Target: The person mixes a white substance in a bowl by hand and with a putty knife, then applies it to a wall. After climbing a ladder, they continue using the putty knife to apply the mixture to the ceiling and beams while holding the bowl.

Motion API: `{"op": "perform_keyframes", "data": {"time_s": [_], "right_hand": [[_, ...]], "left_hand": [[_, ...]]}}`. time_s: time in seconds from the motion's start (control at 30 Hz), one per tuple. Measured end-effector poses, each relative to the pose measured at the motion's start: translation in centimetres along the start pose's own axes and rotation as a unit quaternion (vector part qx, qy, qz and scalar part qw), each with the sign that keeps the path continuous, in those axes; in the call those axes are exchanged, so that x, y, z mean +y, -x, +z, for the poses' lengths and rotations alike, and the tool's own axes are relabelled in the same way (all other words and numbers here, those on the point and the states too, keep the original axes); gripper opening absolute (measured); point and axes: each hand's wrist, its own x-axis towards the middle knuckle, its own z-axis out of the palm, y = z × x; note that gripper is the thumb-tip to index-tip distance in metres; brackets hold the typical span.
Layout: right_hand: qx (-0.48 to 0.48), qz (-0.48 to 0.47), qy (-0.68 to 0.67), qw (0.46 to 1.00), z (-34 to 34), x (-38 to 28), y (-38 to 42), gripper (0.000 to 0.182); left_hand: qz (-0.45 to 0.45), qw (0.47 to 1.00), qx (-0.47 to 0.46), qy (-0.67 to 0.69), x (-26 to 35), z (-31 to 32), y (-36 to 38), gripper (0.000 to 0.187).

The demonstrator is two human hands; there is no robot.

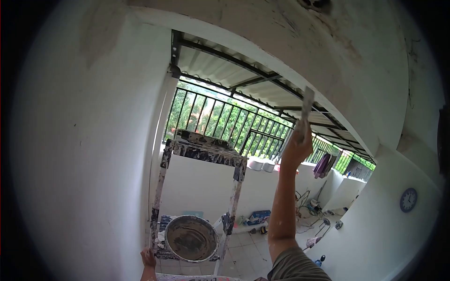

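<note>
My right hand (297, 149) is raised and wrapped round the handle of a putty knife (307, 104). The blade points up, close to the lower edge of the beam (328, 77) overhead; whether it touches cannot be made out. Low on the left, my left hand (148, 259) is closed on the side rail of a paint-splattered stepladder (234, 194). A round basin (174, 224) stands on a lower part of the stepladder, with greyish-brown residue inside. The left fingers are small in view and partly hidden.
A white wall (84, 140) rises close on the left. Beyond the opening are a black railing (225, 117) and a corrugated roof (211, 61). A blue box (259, 217) and cables lie on the tiled floor (243, 255). A clock (408, 200) hangs at right.
</note>
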Motion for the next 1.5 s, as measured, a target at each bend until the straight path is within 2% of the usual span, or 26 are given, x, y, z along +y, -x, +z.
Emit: {"op": "perform_keyframes", "data": {"time_s": [0.03, 0.07, 0.13, 0.17, 0.23, 0.27, 0.37, 0.47, 0.57, 0.67, 0.7, 0.8, 0.87, 0.9, 0.93, 1.0, 1.1, 1.2, 1.23, 1.3, 1.4, 1.47, 1.5], "right_hand": [[0.011, -0.002, -0.019, 1.000, -0.5, -0.2, 0.5, 0.033], [-0.015, 0.085, -0.022, 0.996, -1.5, -2.8, 0.0, 0.032], [-0.001, 0.049, -0.047, 0.998, -0.6, -5.2, -2.8, 0.034], [-0.014, 0.007, -0.089, 0.996, 0.4, -6.0, -4.5, 0.037], [-0.003, -0.125, -0.065, 0.990, 2.8, -7.8, -8.0, 0.041], [0.020, -0.210, 0.002, 0.977, 3.9, -9.0, -9.2, 0.042], [-0.061, -0.114, 0.033, 0.991, 6.4, -11.4, -11.5, 0.040], [-0.147, -0.046, 0.069, 0.986, 7.6, -12.0, -13.1, 0.038], [-0.181, 0.005, 0.071, 0.981, 6.2, -12.7, -11.0, 0.036], [-0.160, -0.043, 0.079, 0.983, 5.1, -11.7, -5.7, 0.035], [-0.158, -0.051, 0.063, 0.984, 4.0, -11.4, -4.5, 0.034], [-0.150, -0.066, -0.001, 0.986, 1.7, -10.0, -2.6, 0.035], [-0.069, -0.096, 0.002, 0.993, 1.0, -9.6, -4.6, 0.034], [-0.060, -0.072, -0.018, 0.995, 0.5, -10.1, -6.6, 0.033], [-0.052, -0.049, -0.036, 0.997, 0.6, -10.4, -8.8, 0.031], [-0.015, -0.119, 0.000, 0.993, 2.8, -8.9, -13.1, 0.026], [-0.081, -0.109, 0.084, 0.987, 5.7, -9.0, -16.4, 0.031], [-0.148, -0.031, 0.100, 0.984, 5.7, -10.0, -13.5, 0.033], [-0.152, -0.031, 0.094, 0.983, 5.5, -9.8, -11.7, 0.033], [-0.158, -0.072, 0.088, 0.981, 4.2, -8.8, -7.9, 0.030], [-0.136, -0.130, 0.031, 0.982, 1.0, -7.4, -5.5, 0.032], [-0.197, -0.048, 0.047, 0.978, -0.6, -8.1, -7.8, 0.031], [-0.157, -0.074, 0.054, 0.983, -0.4, -7.9, -9.5, 0.031]], "left_hand": [[-0.016, 1.000, -0.013, 0.008, -0.3, 0.7, 0.5, 0.092], [-0.021, 1.000, -0.010, 0.008, -0.8, 1.3, 0.8, 0.092], [-0.022, 1.000, 0.010, -0.003, -0.9, 1.8, 1.2, 0.093], [-0.018, 0.999, 0.026, -0.011, -0.7, 1.6, 1.1, 0.093], [-0.013, 1.000, 0.019, -0.003, -1.2, 2.5, 1.7, 0.090], [-0.011, 1.000, 0.014, 0.001, -1.6, 2.8, 2.2, 0.089], [-0.057, 0.997, 0.013, 0.049, -0.3, 0.9, 0.8, 0.072], [-0.036, 0.999, -0.037, 0.011, -2.2, 3.2, 1.8, 0.055], [-0.104, 0.991, -0.011, 0.085, 0.6, 0.1, -0.5, 0.042], [-0.095, 0.990, -0.086, 0.065, -0.9, 1.0, 0.3, 0.035], [-0.039, 0.998, 0.037, 0.019, -0.6, 1.6, 0.5, 0.036], [-0.124, 0.968, -0.204, 0.081, -0.7, -0.5, -1.2, 0.048], [-0.065, 0.993, -0.089, 0.053, -1.1, 1.6, 0.2, 0.051], [-0.033, 0.998, -0.032, 0.038, -1.5, 2.5, 0.8, 0.052], [-0.039, 0.998, -0.021, 0.032, -1.7, 2.7, 1.1, 0.051], [-0.051, 0.998, 0.002, 0.021, -1.4, 2.8, 1.4, 0.048], [-0.075, 0.992, -0.092, 0.037, -2.6, 3.5, 2.2, 0.047], [0.020, 0.998, 0.062, -0.013, -2.3, 3.4, 2.0, 0.053], [-0.046, 0.999, -0.017, 0.005, -2.3, 3.1, 1.9, 0.055], [-0.084, 0.993, -0.073, 0.037, -2.2, 2.9, 1.9, 0.056], [-0.086, 0.993, -0.066, 0.047, -2.1, 2.9, 2.0, 0.058], [-0.074, 0.995, -0.048, 0.044, -2.0, 3.1, 2.1, 0.059], [-0.061, 0.997, -0.037, 0.038, -2.0, 3.3, 2.1, 0.059]]}}
